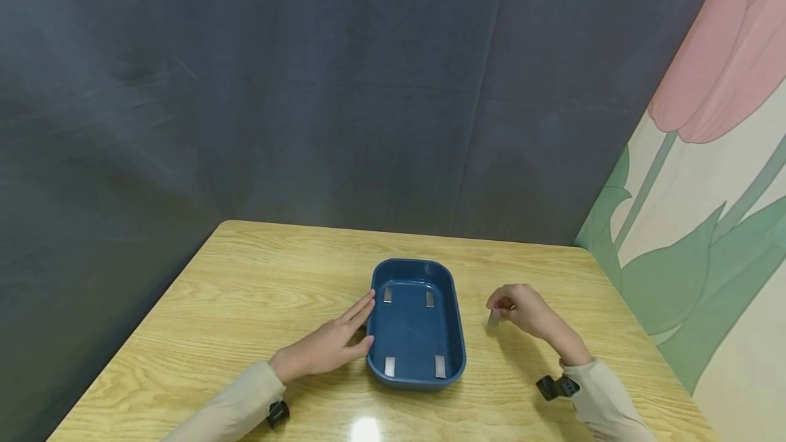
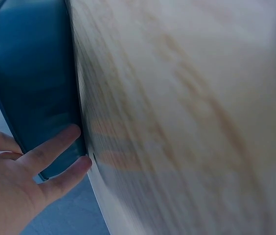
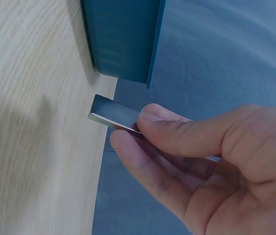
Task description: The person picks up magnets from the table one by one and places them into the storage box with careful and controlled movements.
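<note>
A blue rectangular tray (image 1: 413, 333) with rounded corners stands on the table. Along its left side lies my left hand (image 1: 328, 348), fingers extended and touching the wall; the left wrist view shows fingertips against the tray's outer side (image 2: 35, 73). To the right of the tray, my right hand (image 1: 525, 309) pinches a small, shiny, flat metal bar (image 3: 113, 113) between thumb and fingers. One end of the bar sticks out past the fingertips, pointing down at the tabletop, while the rest is partly hidden in the hand. Several similar metal bars (image 1: 440, 366) lie inside the tray near its corners.
The wood-grain table (image 1: 276, 271) extends around the tray on every side. A dark curtain (image 1: 344, 101) hangs behind it, and a wall painted with tulips (image 1: 694, 224) borders the right edge. Dark straps (image 1: 557, 387) show at the wrists.
</note>
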{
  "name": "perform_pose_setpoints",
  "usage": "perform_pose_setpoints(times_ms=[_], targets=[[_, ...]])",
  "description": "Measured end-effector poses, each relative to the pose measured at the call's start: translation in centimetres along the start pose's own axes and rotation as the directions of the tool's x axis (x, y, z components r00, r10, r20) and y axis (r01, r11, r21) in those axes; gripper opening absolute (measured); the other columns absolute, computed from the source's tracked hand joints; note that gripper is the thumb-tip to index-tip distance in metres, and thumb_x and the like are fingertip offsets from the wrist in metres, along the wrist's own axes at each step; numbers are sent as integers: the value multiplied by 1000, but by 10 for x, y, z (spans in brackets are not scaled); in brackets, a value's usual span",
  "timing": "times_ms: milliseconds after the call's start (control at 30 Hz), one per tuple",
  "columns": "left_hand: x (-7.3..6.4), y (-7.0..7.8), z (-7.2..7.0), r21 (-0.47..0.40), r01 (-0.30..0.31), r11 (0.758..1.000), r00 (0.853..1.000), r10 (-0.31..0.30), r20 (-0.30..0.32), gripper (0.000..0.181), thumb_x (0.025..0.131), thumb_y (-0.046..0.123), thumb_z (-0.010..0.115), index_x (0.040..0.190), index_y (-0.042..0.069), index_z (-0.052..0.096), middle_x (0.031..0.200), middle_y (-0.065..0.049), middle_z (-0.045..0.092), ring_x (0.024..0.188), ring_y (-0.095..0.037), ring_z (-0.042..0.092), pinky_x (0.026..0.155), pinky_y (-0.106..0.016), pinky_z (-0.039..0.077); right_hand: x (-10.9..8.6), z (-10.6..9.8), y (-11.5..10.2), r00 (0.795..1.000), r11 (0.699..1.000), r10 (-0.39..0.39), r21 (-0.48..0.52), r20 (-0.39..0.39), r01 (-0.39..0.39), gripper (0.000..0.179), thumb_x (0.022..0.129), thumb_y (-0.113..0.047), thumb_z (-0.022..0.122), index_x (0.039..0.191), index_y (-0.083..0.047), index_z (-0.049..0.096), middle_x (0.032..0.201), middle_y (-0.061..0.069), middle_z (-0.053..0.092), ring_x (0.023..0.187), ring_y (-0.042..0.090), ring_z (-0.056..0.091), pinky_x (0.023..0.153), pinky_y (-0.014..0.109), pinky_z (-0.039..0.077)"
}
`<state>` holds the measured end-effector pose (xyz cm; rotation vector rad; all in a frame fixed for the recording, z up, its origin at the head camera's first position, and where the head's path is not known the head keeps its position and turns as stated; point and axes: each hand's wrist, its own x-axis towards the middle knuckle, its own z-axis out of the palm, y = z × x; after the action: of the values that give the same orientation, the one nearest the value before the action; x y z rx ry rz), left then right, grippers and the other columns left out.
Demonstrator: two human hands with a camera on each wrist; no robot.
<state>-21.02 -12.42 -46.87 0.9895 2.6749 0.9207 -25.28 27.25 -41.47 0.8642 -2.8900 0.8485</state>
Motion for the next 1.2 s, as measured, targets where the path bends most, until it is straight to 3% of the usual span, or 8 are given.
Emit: perform_pose_setpoints(times_ms=[1200], targets=[[0, 0, 0, -3, -3, 1000, 1000, 3, -3, 69, 106, 37, 46, 158, 5, 14, 166, 0, -3, 144, -24, 28, 110, -45, 36, 19, -2, -27, 997, 1000, -27, -6, -71, 27, 18, 83, 17, 66, 91, 3, 74, 86, 10, 70, 73, 16, 64, 66, 32, 56]])
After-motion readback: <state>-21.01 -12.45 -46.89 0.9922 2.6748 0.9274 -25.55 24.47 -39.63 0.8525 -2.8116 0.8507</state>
